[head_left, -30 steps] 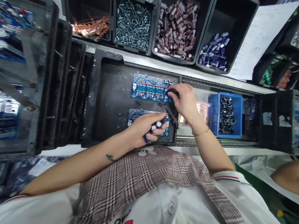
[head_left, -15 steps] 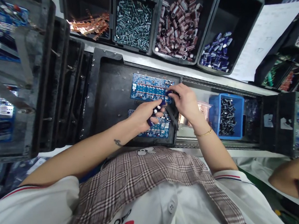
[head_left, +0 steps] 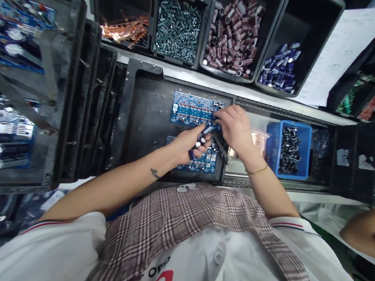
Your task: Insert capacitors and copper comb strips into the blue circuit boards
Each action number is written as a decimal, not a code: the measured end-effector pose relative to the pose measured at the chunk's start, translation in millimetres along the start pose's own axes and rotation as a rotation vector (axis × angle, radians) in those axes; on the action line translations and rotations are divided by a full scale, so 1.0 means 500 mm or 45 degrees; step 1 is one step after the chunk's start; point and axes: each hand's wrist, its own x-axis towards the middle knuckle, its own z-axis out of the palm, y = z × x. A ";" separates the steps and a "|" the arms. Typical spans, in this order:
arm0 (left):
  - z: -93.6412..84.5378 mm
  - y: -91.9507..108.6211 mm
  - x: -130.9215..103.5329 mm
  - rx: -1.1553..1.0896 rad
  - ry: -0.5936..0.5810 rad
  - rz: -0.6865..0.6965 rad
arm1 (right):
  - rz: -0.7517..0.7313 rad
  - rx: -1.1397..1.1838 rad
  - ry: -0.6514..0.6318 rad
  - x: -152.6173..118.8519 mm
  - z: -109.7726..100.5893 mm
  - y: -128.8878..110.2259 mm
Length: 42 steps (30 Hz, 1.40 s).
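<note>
My left hand [head_left: 191, 144] is closed round several dark blue capacitors [head_left: 201, 141] with pale ends. One capacitor [head_left: 208, 127] sticks out past its thumb, towards the other hand. My right hand [head_left: 237, 127] has thumb and fingers pinched at the right end of the upper blue circuit board [head_left: 189, 107]; a dark blue capacitor [head_left: 215, 117] shows partly at the fingertips. Below lies a second circuit board [head_left: 205, 163], partly covered by my left hand. Both boards rest in a black tray [head_left: 142, 114].
Black bins behind the tray hold copper-coloured strips [head_left: 128, 31], small green parts [head_left: 178, 30], brown capacitors [head_left: 234, 36] and blue capacitors [head_left: 279, 69]. On the right are a blue bin [head_left: 308, 147] of small dark parts and another person's arm [head_left: 368, 223]. Stacked trays [head_left: 78, 93] stand left.
The whole view has shifted slightly, so things sit further right. A capacitor now protrudes further from my left thumb and fingers. My right hand stays at the upper board's right end.
</note>
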 end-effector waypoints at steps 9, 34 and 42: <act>0.008 -0.006 -0.009 0.065 -0.014 0.053 | 0.130 0.076 0.042 -0.041 -0.050 -0.058; 0.015 -0.018 -0.028 0.082 0.150 0.297 | -0.062 -0.211 -0.010 -0.034 -0.030 -0.064; 0.023 -0.019 -0.027 0.048 -0.008 0.197 | 0.289 -0.060 0.105 -0.052 -0.058 -0.059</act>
